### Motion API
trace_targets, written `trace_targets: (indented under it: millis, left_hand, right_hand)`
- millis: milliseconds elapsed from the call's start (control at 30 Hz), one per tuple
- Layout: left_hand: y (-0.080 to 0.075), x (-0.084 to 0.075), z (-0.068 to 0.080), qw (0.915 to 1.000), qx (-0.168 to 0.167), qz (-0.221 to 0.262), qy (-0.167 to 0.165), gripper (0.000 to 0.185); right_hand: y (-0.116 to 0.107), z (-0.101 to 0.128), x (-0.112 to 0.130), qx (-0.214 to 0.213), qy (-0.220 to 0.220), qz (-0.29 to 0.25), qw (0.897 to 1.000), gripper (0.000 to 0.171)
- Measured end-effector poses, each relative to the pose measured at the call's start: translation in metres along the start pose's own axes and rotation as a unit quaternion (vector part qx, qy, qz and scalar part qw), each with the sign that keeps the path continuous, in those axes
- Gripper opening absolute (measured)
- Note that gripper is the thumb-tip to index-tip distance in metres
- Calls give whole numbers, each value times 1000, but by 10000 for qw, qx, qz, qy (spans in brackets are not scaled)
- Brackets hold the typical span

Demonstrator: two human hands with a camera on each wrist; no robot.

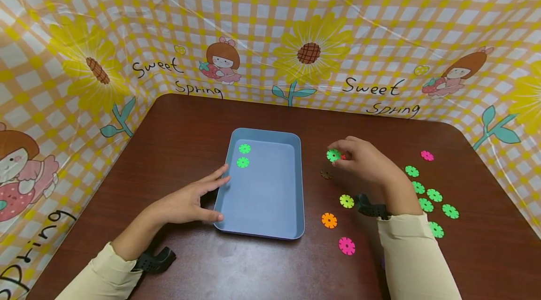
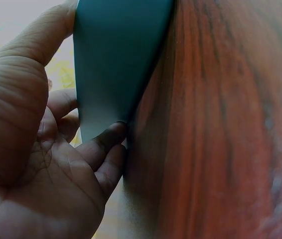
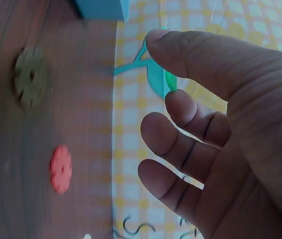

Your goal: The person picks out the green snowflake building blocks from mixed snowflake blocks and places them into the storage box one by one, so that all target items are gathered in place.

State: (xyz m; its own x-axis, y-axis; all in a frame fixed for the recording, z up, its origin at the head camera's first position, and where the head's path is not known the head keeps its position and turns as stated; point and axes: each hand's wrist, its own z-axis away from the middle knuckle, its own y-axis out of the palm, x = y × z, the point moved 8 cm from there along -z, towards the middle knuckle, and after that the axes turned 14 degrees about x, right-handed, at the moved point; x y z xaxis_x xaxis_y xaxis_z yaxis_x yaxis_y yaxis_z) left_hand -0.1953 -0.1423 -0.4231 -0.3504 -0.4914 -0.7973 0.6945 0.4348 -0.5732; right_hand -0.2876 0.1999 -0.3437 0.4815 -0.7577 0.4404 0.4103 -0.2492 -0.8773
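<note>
Two green discs [image 1: 243, 155] in tray [image 1: 270, 225]

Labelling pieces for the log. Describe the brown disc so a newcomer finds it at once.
Start at the blue tray mid-table and look just past its right wall. The brown disc lies flat there, below the right hand and its green disc. It alone nearly matches the dark wood; every neighbour is bright green, yellow, orange or pink.

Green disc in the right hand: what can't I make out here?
- Green disc: right wrist view shows only a sliver behind the fingers.
- Red piece: head view, mostly hidden by the right hand.
- Brown disc: right wrist view, blurred.
</note>
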Motion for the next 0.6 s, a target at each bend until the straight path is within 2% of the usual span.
trace_targets:
  millis: [333, 600]
  left_hand:
    - [-2, -2, 1, 10000, -17, 2, 1, 96]
    - [0, -1, 0, 10000, 5, 42, -6, 94]
  right_hand:
    - [6, -34, 39, 103, -296, -90, 9995, 30]
    - [21, -58, 71, 148, -683, -153, 9974, 30]
